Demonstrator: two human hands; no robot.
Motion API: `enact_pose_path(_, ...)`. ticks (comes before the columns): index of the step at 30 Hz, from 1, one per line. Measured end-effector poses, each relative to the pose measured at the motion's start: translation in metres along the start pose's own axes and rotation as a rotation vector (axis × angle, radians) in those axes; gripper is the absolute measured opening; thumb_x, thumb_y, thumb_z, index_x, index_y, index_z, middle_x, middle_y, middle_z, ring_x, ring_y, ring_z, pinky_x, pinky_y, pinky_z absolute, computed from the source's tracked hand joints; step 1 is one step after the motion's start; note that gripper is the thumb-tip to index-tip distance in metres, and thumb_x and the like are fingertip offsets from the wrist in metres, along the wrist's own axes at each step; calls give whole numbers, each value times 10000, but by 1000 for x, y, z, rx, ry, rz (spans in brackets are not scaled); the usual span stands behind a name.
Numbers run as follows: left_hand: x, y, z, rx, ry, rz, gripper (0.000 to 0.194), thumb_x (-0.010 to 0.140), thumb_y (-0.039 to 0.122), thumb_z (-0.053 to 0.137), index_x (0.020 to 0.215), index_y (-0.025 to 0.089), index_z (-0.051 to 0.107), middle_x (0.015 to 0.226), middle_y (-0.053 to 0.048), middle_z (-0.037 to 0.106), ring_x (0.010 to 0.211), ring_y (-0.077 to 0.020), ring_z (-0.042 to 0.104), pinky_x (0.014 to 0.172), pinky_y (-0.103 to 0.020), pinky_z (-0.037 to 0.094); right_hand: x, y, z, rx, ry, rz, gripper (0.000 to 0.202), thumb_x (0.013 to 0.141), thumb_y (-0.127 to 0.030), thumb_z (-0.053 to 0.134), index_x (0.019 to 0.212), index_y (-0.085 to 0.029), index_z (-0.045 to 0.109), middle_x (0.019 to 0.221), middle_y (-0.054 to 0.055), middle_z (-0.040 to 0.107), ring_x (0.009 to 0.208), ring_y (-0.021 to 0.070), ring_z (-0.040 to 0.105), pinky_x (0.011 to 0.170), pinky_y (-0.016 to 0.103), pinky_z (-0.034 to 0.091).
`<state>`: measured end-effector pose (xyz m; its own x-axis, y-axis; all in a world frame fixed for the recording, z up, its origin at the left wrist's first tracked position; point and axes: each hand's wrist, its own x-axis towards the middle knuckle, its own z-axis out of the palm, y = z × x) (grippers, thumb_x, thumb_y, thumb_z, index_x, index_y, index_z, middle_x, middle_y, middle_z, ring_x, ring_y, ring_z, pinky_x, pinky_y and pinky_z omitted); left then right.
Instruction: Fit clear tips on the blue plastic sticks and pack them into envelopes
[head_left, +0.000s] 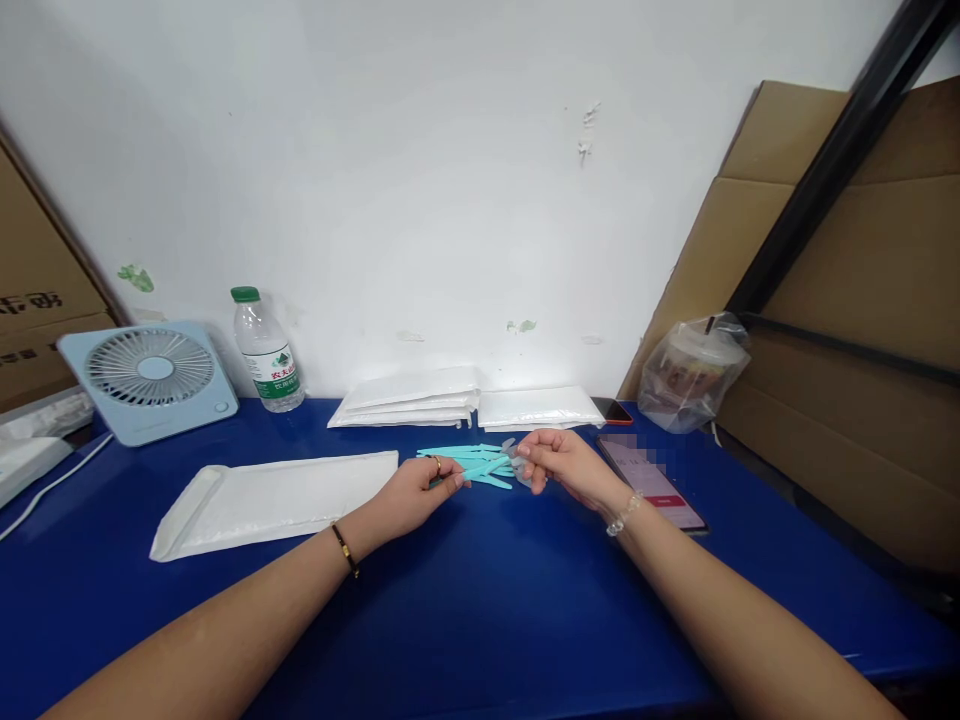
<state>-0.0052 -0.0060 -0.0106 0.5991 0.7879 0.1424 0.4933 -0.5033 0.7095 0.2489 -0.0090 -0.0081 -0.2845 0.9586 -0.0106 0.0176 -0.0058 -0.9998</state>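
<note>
At centre, the left hand (427, 490) and right hand (551, 460) pinch turquoise sticks (487, 466) and clear plastic (517, 462), envelopes (409, 398) behind.

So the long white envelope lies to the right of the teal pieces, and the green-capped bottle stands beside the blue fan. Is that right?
Not quite. The head view shows the long white envelope to the left of the teal pieces. The green-capped bottle does stand beside the blue fan.

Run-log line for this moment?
left hand: holding turquoise sticks | right hand: fingers at clear plastic | blue table: white mailer left, white packets behind, lit phone right
</note>
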Motion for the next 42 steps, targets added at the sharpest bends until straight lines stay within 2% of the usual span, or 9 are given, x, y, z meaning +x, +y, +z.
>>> enact_pose_path(2, 0, 0, 0, -4, 0, 0, 374, 897, 459, 369, 783, 176, 585, 768, 2, 571, 700, -135, 487, 659, -235, 386, 0, 0, -1, -6, -5, -22, 330, 730, -430, 704, 813, -123, 616, 591, 7, 656, 421, 81, 568, 487, 219, 465)
enact_pose_path(4, 0, 0, 1, 4, -6, -6, 387, 896, 469, 361, 789, 175, 588, 773, -2, 574, 705, -138, 489, 660, -237, 391, 0, 0, -2, 10, 0, -18, 331, 709, -421, 724, 807, -123, 619, 631, 17, 668, 477, 97, 602, 520, 234, 485)
enact_pose_path(8, 0, -1, 0, 25, -12, -13, 401, 892, 478, 350, 791, 172, 589, 760, -2, 567, 694, -136, 481, 648, -236, 389, 2, 4, -4, 54, -26, 26, 396, 666, -364, 771, 952, -121, 646, 766, 64, 700, 675, 160, 682, 611, 258, 519)
enact_pose_path(10, 0, -1, 0, 32, -18, -18, 388, 892, 471, 353, 814, 174, 592, 755, 1, 561, 687, -134, 474, 642, -235, 385, 3, 6, -5, 57, -34, 37, 410, 662, -345, 776, 984, -123, 651, 772, 66, 702, 699, 166, 687, 617, 253, 520)
enact_pose_path(14, 1, -4, -1, 21, -9, -54, 318, 872, 457, 407, 876, 189, 577, 735, 16, 548, 646, -125, 445, 607, -229, 371, 4, 9, -6, 49, -28, 48, 373, 662, -342, 778, 936, -117, 662, 742, 60, 698, 665, 151, 681, 572, 224, 502)
enact_pose_path(17, 1, -6, -1, 18, -4, -70, 314, 863, 461, 416, 876, 189, 571, 731, 13, 549, 641, -127, 446, 595, -229, 374, 4, 10, -7, 27, -5, 54, 355, 674, -403, 757, 842, -106, 658, 694, 60, 689, 598, 141, 662, 530, 227, 485)
enact_pose_path(21, 2, -6, 0, 30, -8, -76, 325, 856, 470, 420, 868, 187, 580, 739, 7, 568, 654, -132, 467, 597, -230, 383, 4, 10, -6, -59, 19, -7, 349, 697, -446, 727, 753, -111, 646, 595, 18, 649, 455, 83, 569, 496, 221, 453)
enact_pose_path(32, 1, -7, 1, 14, -16, -70, 337, 857, 482, 425, 866, 189, 591, 779, 1, 603, 680, -139, 498, 637, -236, 400, 1, 5, -1, -67, -66, 10, 326, 710, -407, 718, 835, -113, 656, 665, 23, 649, 499, 104, 610, 495, 217, 449)
enact_pose_path(42, 1, -6, -2, 5, -21, -72, 287, 865, 438, 440, 866, 193, 590, 775, 10, 592, 673, -131, 487, 637, -234, 386, 1, 3, -2, -74, -29, -21, 277, 735, -378, 700, 815, -118, 643, 629, 7, 635, 452, 89, 578, 483, 217, 428)
